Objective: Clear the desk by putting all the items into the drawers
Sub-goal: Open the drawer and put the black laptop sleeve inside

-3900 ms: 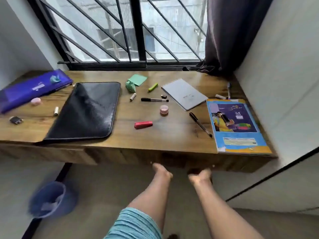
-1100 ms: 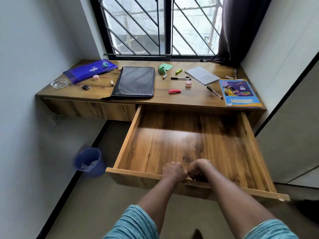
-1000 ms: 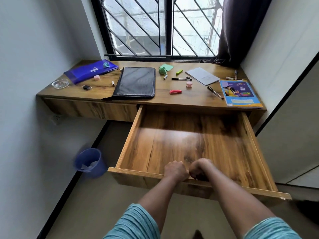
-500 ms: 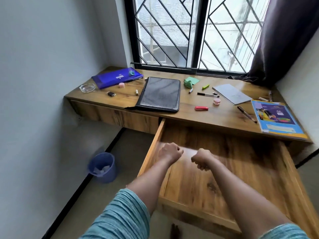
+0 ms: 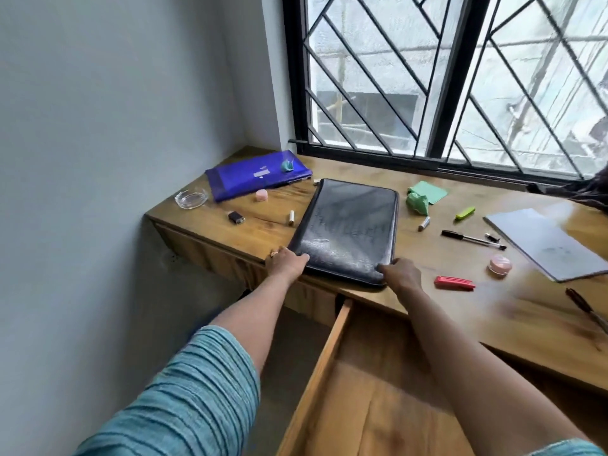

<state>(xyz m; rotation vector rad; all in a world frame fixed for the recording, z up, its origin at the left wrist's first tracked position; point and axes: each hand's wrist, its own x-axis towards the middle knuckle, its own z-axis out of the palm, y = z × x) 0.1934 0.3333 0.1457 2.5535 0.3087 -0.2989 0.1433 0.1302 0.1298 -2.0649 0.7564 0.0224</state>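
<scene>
The drawer (image 5: 324, 357) is open, nothing visibly inside; everything sits on the desk (image 5: 437, 258). Left hand (image 5: 285, 263) and right hand (image 5: 400, 275) pinch the black case's (image 5: 348, 228) near corners.

A barred window (image 5: 460, 77) is letting daylight in, a grey wall (image 5: 115, 93) is standing left, and a dark curtain (image 5: 585, 189) is bunching right.

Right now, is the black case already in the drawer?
No, the black case lies on the desk, with the left hand and right hand holding its near corners above the open drawer.
</scene>
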